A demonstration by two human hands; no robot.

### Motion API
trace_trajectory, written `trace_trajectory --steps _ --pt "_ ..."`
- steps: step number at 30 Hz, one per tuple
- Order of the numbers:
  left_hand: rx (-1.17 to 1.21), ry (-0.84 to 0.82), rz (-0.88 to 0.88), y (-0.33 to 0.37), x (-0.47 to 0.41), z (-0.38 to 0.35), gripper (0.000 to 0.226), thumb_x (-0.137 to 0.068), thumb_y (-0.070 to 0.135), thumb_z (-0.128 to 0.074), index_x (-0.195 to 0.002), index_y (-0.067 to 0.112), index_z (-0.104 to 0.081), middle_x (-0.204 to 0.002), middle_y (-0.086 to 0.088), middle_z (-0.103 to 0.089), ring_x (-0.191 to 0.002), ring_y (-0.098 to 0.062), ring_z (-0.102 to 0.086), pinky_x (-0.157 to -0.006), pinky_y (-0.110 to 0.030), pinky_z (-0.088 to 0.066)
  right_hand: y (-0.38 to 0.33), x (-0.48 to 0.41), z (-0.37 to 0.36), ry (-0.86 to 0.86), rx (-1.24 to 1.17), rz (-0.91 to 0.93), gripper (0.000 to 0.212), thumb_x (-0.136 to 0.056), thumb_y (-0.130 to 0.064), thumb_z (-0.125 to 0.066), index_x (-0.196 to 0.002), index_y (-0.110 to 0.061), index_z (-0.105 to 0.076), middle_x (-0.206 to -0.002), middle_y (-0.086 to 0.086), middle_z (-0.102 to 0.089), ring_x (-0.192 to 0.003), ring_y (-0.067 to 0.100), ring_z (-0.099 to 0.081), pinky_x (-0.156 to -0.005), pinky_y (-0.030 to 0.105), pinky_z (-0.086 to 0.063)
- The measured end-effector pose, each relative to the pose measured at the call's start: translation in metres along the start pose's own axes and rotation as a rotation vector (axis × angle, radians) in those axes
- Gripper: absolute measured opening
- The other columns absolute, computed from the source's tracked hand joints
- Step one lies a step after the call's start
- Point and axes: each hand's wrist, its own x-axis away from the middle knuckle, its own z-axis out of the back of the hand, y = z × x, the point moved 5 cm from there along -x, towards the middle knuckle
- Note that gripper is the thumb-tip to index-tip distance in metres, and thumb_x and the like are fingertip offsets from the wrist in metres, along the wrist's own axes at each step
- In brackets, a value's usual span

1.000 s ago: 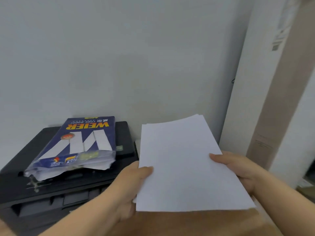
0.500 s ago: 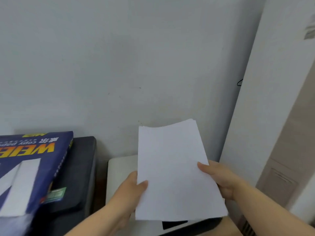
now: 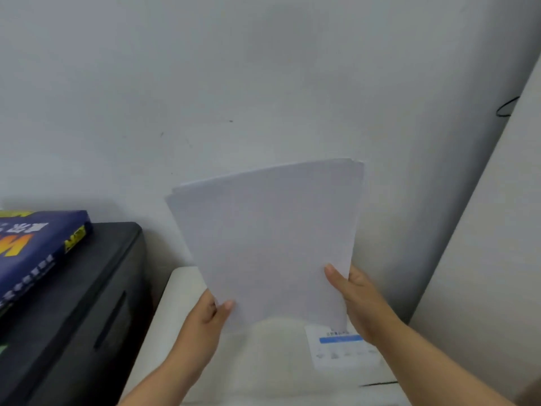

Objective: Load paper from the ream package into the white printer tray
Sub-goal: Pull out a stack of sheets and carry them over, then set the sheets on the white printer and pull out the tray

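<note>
left hand (image 3: 209, 316) pinches paper stack (image 3: 269, 244) at lower left edge | right hand (image 3: 355, 300) grips its lower right edge | stack upright above white printer (image 3: 263, 361) | ream package (image 3: 35, 250) on black printer (image 3: 76, 312), far left

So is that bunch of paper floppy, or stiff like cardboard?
Probably floppy: the paper stack is held nearly upright, yet its top edge bows in a curve. It likely needs both the left hand and the right hand pinching its lower sides. The sheets may slide apart easily, since their top edges look slightly fanned.
</note>
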Motion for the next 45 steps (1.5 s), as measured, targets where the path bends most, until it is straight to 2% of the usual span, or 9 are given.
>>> trace_trajectory --steps 3,6,9,12,17,23,28,38,45 --pt "-0.049 -0.007 -0.006 -0.011 -0.002 -0.005 0.036 -0.083 0.046 -0.059 -0.109 0.021 -0.063 -0.097 0.004 -0.072 -0.095 -0.005 -0.064 -0.100 -0.034 -0.044 0.015 -0.008 -0.002 -0.040 0.023 0.006 0.028 -0.080 -0.040 -0.056 -0.102 -0.024 -0.065 -0.088 -0.011 -0.077 -0.082 0.007 -0.072 -0.070 0.020 -0.054" --pt "-0.048 -0.020 -0.029 -0.017 -0.008 -0.010 0.034 -0.092 0.026 -0.051 -0.126 0.030 -0.053 -0.122 0.025 -0.062 -0.117 0.011 -0.051 -0.105 -0.019 -0.033 0.023 -0.015 0.002 -0.005 0.039 -0.033 0.017 -0.083 -0.035 -0.059 -0.095 -0.023 -0.062 -0.087 -0.012 -0.073 -0.085 0.006 -0.067 -0.079 0.023 -0.052" --pt "-0.046 -0.046 -0.013 -0.021 -0.012 -0.016 0.032 -0.095 0.023 -0.047 -0.125 0.026 -0.056 -0.118 0.022 -0.066 -0.114 0.008 -0.055 -0.102 -0.019 -0.037 0.035 -0.018 0.008 0.021 0.136 -0.101 0.064 -0.058 -0.063 -0.066 -0.107 -0.022 -0.061 -0.102 -0.001 -0.071 -0.100 0.020 -0.064 -0.101 0.044 -0.046" --pt "-0.057 -0.093 0.046 -0.025 -0.013 -0.021 0.024 -0.096 0.025 -0.046 -0.099 0.020 -0.069 -0.084 0.027 -0.073 -0.084 0.015 -0.063 -0.081 -0.012 -0.044 0.050 -0.015 0.011 0.027 0.223 -0.207 0.103 -0.045 -0.082 -0.061 -0.120 -0.012 -0.054 -0.102 0.015 -0.068 -0.093 0.028 -0.066 -0.090 0.041 -0.052" --pt "0.051 -0.030 0.087 -0.026 -0.015 -0.014 0.024 -0.094 0.024 -0.051 -0.101 0.010 -0.069 -0.089 0.010 -0.077 -0.086 -0.002 -0.070 -0.076 -0.014 -0.051 0.033 -0.015 0.007 -0.024 0.151 -0.118 0.023 -0.088 -0.037 -0.057 -0.101 -0.021 -0.068 -0.089 0.002 -0.077 -0.081 0.020 -0.074 -0.074 0.038 -0.058" --pt "0.053 -0.028 0.220 -0.040 0.007 -0.016 0.021 -0.093 0.027 -0.055 -0.097 0.013 -0.069 -0.094 -0.003 -0.077 -0.089 -0.021 -0.073 -0.084 -0.040 -0.056 0.048 0.007 0.007 0.037 0.197 -0.176 0.008 -0.088 -0.032 -0.061 -0.089 -0.026 -0.065 -0.090 -0.004 -0.074 -0.082 0.018 -0.071 -0.070 0.031 -0.056" --pt "-0.203 0.051 0.320 -0.060 0.014 -0.011 0.023 -0.089 0.037 -0.057 -0.087 0.014 -0.063 -0.091 -0.004 -0.070 -0.086 -0.024 -0.065 -0.083 -0.039 -0.053 0.076 0.010 0.005 0.139 0.441 -0.214 0.026 -0.085 -0.034 -0.064 -0.103 -0.015 -0.065 -0.098 0.000 -0.071 -0.087 0.020 -0.067 -0.082 0.038 -0.055" --pt "-0.685 0.062 0.280 -0.059 0.009 -0.018 0.039 -0.091 0.036 -0.053 -0.114 0.006 -0.047 -0.111 -0.010 -0.061 -0.101 -0.028 -0.059 -0.077 -0.031 -0.045 0.071 0.004 0.001 0.181 1.167 -0.206 0.053 -0.083 -0.053 -0.058 -0.114 -0.014 -0.041 -0.101 0.001 -0.063 -0.082 0.023 -0.061 -0.058 0.029 -0.043" --pt "-1.062 0.165 0.150 -0.051 0.019 -0.014 0.052 -0.087 0.054 -0.047 -0.125 0.018 -0.049 -0.124 -0.005 -0.050 -0.115 -0.025 -0.048 -0.094 -0.034 -0.040 0.064 0.008 0.008 0.222 1.324 -0.025 0.073 -0.080 -0.062 -0.054 -0.135 -0.016 -0.036 -0.132 0.005 -0.046 -0.123 0.024 -0.043 -0.100 0.034 -0.036"
